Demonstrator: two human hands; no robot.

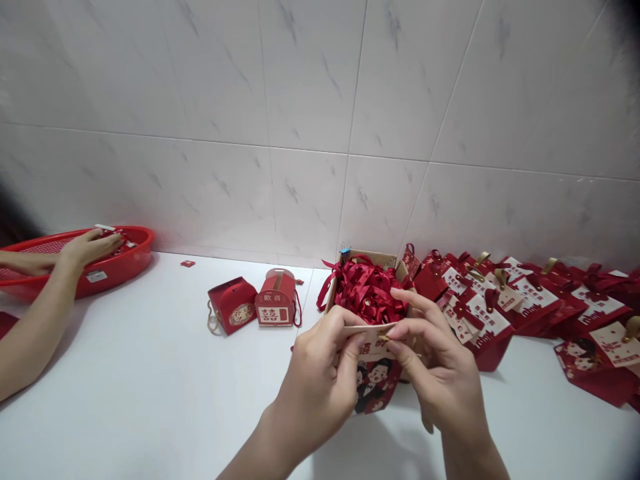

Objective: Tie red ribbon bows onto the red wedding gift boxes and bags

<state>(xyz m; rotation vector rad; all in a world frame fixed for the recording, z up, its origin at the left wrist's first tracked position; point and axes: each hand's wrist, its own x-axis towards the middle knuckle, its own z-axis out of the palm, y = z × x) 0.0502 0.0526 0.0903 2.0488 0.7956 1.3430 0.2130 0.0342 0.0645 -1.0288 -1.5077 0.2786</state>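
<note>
My left hand (323, 370) and my right hand (435, 363) meet over the white table, both pinching the top of a small red gift bag (373, 387) printed with a cartoon couple. A beige paper tag (373, 341) lies along the bag's top edge between my fingertips. Just behind my hands stands an open cardboard box (400, 268) heaped with red ribbons (367, 290).
Many finished red gift bags with tags (505, 300) lie in a row at the right. Two small red house-shaped boxes (255, 303) stand left of the cardboard box. At the far left another person's hand (90, 245) reaches into a red plastic basket (127, 257). A tiled wall (320, 120) backs the table.
</note>
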